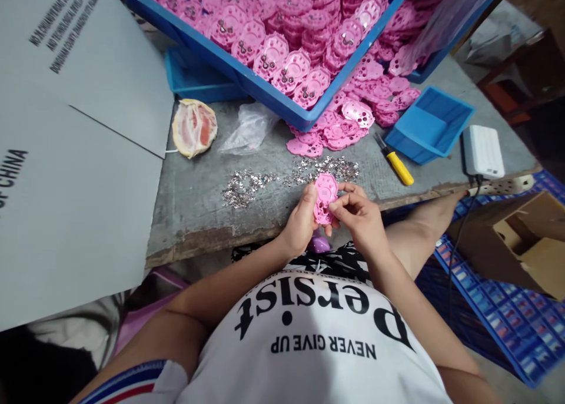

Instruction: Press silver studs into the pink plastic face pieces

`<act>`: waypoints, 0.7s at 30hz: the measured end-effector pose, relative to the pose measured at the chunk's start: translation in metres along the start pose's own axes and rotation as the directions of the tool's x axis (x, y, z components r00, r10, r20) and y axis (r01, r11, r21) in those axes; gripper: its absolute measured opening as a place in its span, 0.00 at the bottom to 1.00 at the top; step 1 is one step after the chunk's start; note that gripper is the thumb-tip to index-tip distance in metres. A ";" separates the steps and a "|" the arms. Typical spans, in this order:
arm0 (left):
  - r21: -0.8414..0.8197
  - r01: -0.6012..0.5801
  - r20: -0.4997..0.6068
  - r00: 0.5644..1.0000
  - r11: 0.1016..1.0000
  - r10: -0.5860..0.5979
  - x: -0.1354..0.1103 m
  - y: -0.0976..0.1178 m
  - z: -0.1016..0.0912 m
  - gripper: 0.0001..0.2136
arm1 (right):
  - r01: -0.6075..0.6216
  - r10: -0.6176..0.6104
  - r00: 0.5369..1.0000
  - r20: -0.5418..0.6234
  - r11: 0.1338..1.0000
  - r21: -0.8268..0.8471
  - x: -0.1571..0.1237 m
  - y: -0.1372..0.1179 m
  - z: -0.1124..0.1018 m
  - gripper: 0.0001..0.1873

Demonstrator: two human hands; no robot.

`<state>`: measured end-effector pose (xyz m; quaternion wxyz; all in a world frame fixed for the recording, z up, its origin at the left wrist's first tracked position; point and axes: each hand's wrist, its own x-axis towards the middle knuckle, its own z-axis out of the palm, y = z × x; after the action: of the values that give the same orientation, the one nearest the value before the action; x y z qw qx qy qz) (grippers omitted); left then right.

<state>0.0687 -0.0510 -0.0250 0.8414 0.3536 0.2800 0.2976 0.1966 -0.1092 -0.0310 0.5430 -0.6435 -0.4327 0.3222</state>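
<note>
A pink plastic shell part (326, 191) with small holes is held upright just past the table's front edge. My left hand (302, 218) grips its left side, thumb along the edge and fingers behind it. My right hand (359, 215) is closed, thumb and index finger pinched against the lower right of the shell. Whatever lies between those fingertips is too small to make out. Just beyond my hands, small shiny metal pieces (329, 167) are strewn on the table, with another loose pile (242, 187) to the left.
A big blue bin (304, 118) full of pink shells stands at the back, with loose shells (342, 130) beside it. Rightward are a yellow-handled screwdriver (399, 167), small blue tray (417, 142) and white power bank (483, 151). A plastic bag (251, 127), cut fruit (194, 128) and large carton (83, 156) sit left.
</note>
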 end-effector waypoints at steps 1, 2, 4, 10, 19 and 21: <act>-0.001 0.006 -0.001 1.000 1.000 -0.006 0.000 0.000 0.000 0.30 | 0.004 -0.004 1.000 -0.004 1.000 -0.006 0.000 0.000 0.000 0.11; -0.005 0.009 -0.003 1.000 1.000 -0.009 -0.001 0.000 0.000 0.30 | 0.008 -0.008 1.000 -0.014 1.000 -0.015 0.000 0.000 0.001 0.11; -0.022 0.011 -0.007 1.000 1.000 -0.011 -0.001 0.001 0.000 0.30 | 0.033 -0.035 0.998 -0.044 0.998 -0.055 -0.002 -0.001 0.004 0.11; -0.067 0.020 -0.012 1.000 0.998 -0.021 -0.002 0.002 -0.002 0.29 | 0.149 -0.183 0.975 -0.125 0.959 -0.242 -0.006 0.000 0.011 0.07; 0.177 -0.085 -0.110 0.988 0.980 0.106 -0.004 0.009 -0.012 0.17 | 0.017 -0.138 0.959 -0.248 0.900 -0.436 0.039 0.040 -0.034 0.06; 0.221 -0.109 -0.136 0.981 0.969 0.141 -0.001 0.007 -0.019 0.16 | 0.029 -0.156 0.966 -0.207 0.860 -0.509 0.043 0.045 -0.039 0.05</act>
<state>0.0534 -0.0395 -0.0310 0.7548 0.4349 0.3500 0.3444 0.2581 -0.0885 -0.0650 0.4202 -0.7751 -0.4629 0.0913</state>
